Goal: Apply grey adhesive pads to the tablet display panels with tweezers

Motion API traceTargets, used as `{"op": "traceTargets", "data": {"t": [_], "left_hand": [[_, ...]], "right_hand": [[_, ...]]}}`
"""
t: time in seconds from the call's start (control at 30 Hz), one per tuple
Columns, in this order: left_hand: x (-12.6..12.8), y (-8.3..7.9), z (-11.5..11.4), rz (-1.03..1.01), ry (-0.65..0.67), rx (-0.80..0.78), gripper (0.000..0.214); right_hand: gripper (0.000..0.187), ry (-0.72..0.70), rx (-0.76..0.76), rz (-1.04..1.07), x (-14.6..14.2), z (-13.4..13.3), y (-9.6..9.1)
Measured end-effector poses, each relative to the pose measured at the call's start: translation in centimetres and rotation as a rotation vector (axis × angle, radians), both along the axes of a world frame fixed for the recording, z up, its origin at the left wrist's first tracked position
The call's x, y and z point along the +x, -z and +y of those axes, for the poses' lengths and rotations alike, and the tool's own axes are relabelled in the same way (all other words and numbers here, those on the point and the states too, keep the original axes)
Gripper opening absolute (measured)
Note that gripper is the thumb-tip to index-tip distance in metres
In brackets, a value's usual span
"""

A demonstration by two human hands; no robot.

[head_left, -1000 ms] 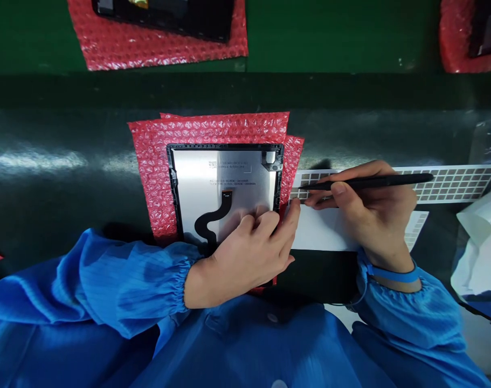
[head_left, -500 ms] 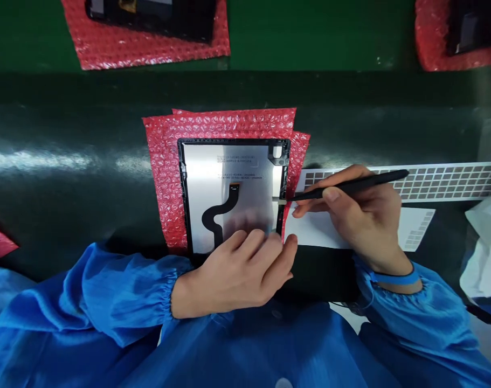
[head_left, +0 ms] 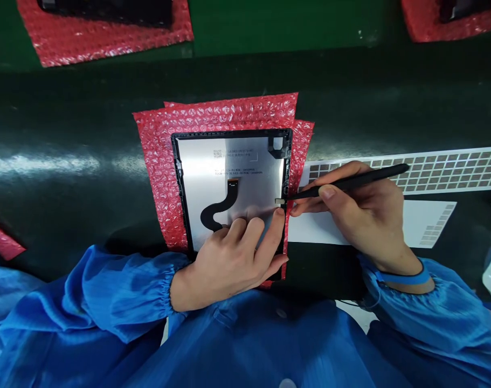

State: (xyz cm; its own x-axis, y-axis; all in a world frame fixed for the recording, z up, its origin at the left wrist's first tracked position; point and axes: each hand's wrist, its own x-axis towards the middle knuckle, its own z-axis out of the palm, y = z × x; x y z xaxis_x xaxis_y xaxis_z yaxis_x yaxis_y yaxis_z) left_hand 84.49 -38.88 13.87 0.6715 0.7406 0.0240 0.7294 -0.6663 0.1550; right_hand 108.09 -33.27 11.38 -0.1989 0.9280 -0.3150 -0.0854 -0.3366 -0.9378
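Note:
A tablet screen panel (head_left: 213, 178) lies back-up on red bubble wrap (head_left: 160, 156), its silver back crossed by a black flex cable (head_left: 219, 207). My left hand (head_left: 233, 258) rests on the panel's near right part, fingers curled and pressing down, index finger near the right frame edge. My right hand (head_left: 364, 215) grips black tweezers (head_left: 346, 184) like a pen. Their tip holds a small grey sticker (head_left: 279, 201) at the panel's right edge. A white sheet of small grey stickers (head_left: 431, 172) lies under my right hand.
A second white backing sheet (head_left: 415, 226) lies nearer me on the dark green bench. Two more panels on red bubble wrap (head_left: 103, 32) sit at the far edge, left and right. White material shows at the far right edge.
The tweezers left the sticker sheet and travelled left with a small sticker to the panel's right edge. My left hand stayed on the panel and its index finger stretched toward the frame.

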Motion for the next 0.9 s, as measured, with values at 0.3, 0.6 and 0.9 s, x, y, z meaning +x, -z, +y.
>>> {"op": "traceTargets", "data": {"t": [0.3, 0.6, 0.9], "left_hand": [[0.1, -0.4, 0.0, 0.038, 0.001, -0.053, 0.066], [0.2, -0.3, 0.2, 0.029, -0.025, -0.086, 0.070], [-0.6, -0.4, 0.7, -0.055, -0.007, -0.050, 0.063]], "right_hand": [[0.020, -0.006, -0.021, -0.019, 0.0, 0.1, 0.0], [0.011, 0.001, -0.079, 0.028, 0.0, 0.0, 0.0], [0.027, 0.116, 0.098, 0.000, 0.9, -1.1, -1.3]]}}
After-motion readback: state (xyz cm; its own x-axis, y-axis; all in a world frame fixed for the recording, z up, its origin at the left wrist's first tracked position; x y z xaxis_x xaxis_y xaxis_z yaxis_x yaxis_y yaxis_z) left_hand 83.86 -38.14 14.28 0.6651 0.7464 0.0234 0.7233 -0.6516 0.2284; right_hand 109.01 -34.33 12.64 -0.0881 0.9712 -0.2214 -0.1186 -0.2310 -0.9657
